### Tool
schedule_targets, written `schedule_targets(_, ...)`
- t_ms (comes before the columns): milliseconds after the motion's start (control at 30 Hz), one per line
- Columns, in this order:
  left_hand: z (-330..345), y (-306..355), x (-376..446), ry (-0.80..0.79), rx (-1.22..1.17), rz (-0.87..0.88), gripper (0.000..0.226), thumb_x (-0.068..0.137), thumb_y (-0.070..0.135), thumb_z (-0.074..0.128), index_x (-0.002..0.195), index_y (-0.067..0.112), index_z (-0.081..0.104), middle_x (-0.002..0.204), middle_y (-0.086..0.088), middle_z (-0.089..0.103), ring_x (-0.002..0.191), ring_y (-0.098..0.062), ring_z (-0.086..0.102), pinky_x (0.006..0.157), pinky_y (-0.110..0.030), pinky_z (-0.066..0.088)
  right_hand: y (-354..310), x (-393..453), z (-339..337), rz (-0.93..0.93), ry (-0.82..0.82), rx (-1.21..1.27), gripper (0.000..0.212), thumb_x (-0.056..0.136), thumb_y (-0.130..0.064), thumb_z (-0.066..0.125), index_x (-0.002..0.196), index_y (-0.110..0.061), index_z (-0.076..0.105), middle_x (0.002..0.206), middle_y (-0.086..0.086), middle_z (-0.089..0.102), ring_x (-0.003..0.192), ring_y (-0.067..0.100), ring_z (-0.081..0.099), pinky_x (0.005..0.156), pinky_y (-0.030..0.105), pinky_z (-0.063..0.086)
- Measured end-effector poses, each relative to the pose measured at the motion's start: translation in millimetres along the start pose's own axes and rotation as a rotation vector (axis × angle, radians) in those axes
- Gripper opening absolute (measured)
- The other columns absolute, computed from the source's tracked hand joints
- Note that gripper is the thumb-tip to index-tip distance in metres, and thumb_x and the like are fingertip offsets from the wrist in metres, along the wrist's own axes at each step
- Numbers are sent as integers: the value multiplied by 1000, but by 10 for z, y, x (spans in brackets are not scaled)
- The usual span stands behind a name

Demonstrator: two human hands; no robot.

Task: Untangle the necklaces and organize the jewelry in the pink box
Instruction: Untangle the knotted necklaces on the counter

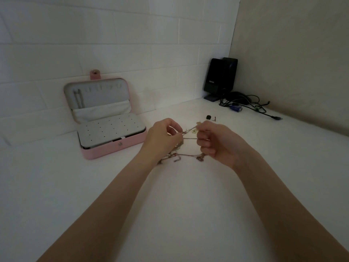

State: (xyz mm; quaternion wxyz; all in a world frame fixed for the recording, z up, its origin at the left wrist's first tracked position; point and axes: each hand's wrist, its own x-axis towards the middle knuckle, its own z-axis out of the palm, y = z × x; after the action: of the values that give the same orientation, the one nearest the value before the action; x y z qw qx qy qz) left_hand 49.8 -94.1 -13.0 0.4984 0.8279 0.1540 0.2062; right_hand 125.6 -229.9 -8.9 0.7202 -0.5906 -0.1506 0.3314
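Two bare forearms are extended from the lower edge of the view over the white surface (188, 214), and the tangled necklaces (186, 147) are held up between the two hands at mid-frame. The left hand (162, 138) is curled, and a strand is pinched between its thumb and fingertips; the right hand (215, 142) is likewise curled, with chain gripped between thumb and forefinger. Thin strands are stretched from one hand to the other, and the lower loops, with small pendants or clasps, are seen to hang down onto or just above the surface below the hands; which cannot be told. A small pale square charm (194, 131) is seen among the upper strands. Just beyond the right hand, a small black item (208, 117) and a tiny dark piece (214, 119) are laid on the surface. To the left and further back, the pink box (115, 148) is stood open, its lid propped against the white brick wall (113, 35); a chain (79, 99) is hung from a hook inside the lid, and the base is covered by a white perforated panel (111, 129). In the far right corner a black speaker (219, 76) is placed, with loose cables (251, 106) spread beside it
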Motion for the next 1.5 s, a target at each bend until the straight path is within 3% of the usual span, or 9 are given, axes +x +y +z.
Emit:
schedule_targets(100,-13,2,7,29,44,49,22,82,5,57,74,25,56,74,5,60,56,-7,52,54,-19,38,7,-44,24,-123,115,-395,14,85,-13,65,76,-12,55,47,-9,36,41,6,28,38,17,22)
schedule_targets(233,-15,11,-1,-4,49,71,22,82,5,58,73,25,58,73,9,59,55,-3,52,54,-17,42,-4,-46,43,-190,181,-454,16,89,-18,61,75,-12,56,41,-8,34,35,6,24,35,17,19)
schedule_targets(467,12,-1,-5,-80,-42,18,22,84,4,59,75,23,60,70,6,55,49,-6,46,48,-14,37,-28,-4,49,-312,358,-114,13,94,-13,51,81,-11,51,49,2,53,42,10,38,40,19,30)
schedule_targets(633,26,-42,0,-47,-47,9,20,85,4,58,74,21,60,69,6,59,49,-8,49,52,-21,41,-52,7,-13,-246,200,369,21,93,-12,51,73,-11,52,58,1,57,61,13,54,68,24,48)
schedule_targets(733,8,-46,3,-31,-126,-18,17,85,4,59,76,18,63,62,5,60,56,-13,52,48,-22,43,-70,-10,-58,-192,105,677,12,89,-6,55,78,-8,53,64,4,58,61,14,54,60,21,49)
schedule_targets(833,-8,-12,3,-25,-190,-37,17,85,4,60,74,17,64,57,8,61,52,-4,55,42,-17,41,-68,1,-44,-256,105,629,9,88,2,54,90,-6,52,76,8,62,59,13,54,50,17,45)
schedule_targets(1033,-90,10,14,-45,-303,-98,11,84,8,64,80,17,68,69,8,68,58,3,56,48,-13,41,-38,-10,2,-471,339,-21,22,86,14,46,88,-4,59,79,9,65,54,12,55,52,20,43)
schedule_targets(1233,-99,20,-8,-151,-227,-88,10,80,11,70,77,19,68,68,11,68,56,6,58,47,-11,41,-99,-76,2,-445,342,247,21,87,11,48,82,-5,61,71,5,63,48,10,48,40,17,35)
schedule_targets(1500,-121,16,3,-143,-357,-209,11,85,8,62,77,14,57,93,1,74,63,-2,58,49,-16,40,-121,-63,-64,-424,291,610,17,89,9,48,87,-5,57,71,5,60,55,12,57,47,14,44)
